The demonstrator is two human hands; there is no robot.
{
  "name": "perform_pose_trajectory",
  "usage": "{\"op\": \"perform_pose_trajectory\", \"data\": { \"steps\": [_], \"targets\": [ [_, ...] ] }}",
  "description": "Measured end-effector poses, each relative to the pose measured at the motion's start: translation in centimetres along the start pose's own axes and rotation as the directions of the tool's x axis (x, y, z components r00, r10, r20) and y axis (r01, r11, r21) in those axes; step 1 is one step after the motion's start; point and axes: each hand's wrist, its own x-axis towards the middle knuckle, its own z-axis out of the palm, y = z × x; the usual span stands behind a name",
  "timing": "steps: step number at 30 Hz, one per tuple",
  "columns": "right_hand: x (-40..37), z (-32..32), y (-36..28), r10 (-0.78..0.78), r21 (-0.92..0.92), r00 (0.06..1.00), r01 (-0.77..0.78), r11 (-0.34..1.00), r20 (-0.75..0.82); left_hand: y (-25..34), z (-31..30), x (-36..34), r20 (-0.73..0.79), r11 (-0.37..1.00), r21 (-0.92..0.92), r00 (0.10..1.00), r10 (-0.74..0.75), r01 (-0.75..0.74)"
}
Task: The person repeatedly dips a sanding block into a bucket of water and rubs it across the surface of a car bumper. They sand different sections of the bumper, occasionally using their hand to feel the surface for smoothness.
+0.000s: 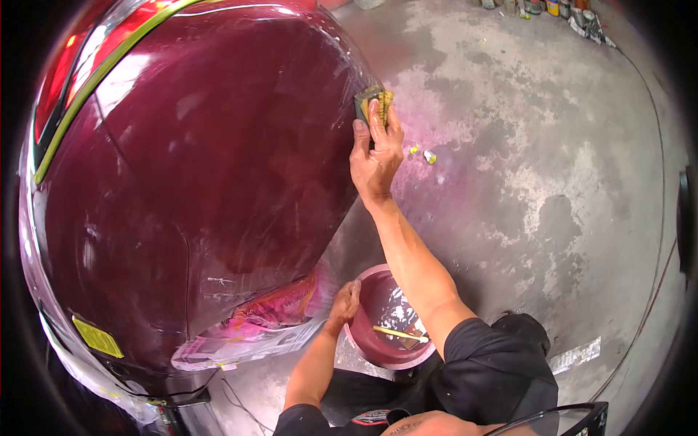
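My right hand [378,163] is closed on a folded piece of sandpaper [386,97], with yellowish-brown printed backing and a dark grey side. It presses the sandpaper to the curved edge of a dark red car body panel [240,145], which is wet and smeared with whitish streaks. Lower down, my left hand [346,304] grips the left rim of a pinkish-red basin [363,350]. Water glints inside the basin, and a thin pale-yellow stick [400,334] lies across it.
Printed masking paper [247,341], sprayed pink, covers the panel's lower part. Green tape [102,80] borders the lamp at upper left. Yellow-and-white scraps [430,157] lie on the stained concrete floor [509,145]. Cans [552,7] line the far edge; a cable [662,167] runs along the right.
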Motion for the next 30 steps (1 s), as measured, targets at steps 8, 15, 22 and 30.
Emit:
{"op": "perform_pose_trajectory", "data": {
  "steps": [8,15,22,30],
  "targets": [
    [-19.6,-3.2,-3.5,0.087,0.003,0.955,-0.092,0.996,0.284,-7.7,2.4,2.2,0.189,0.990,0.133,0.981,0.030,-0.056],
    [-1.9,-0.4,0.8,0.099,-0.073,0.993,-0.094,0.993,0.069,0.3,1.4,-0.7,-0.216,0.992,0.049,0.968,0.127,-0.119],
    [-12.5,-1.8,-0.7,0.152,-0.011,0.979,-0.152,0.988,0.138,-4.9,3.0,-0.6,-0.260,0.960,0.048,0.925,0.278,-0.275],
    [-15.8,-2.2,-1.2,0.253,0.017,0.963,-0.255,0.967,0.094,-7.0,2.5,-1.0,-0.090,0.809,0.453,0.883,0.460,-0.375]
  ]
}}
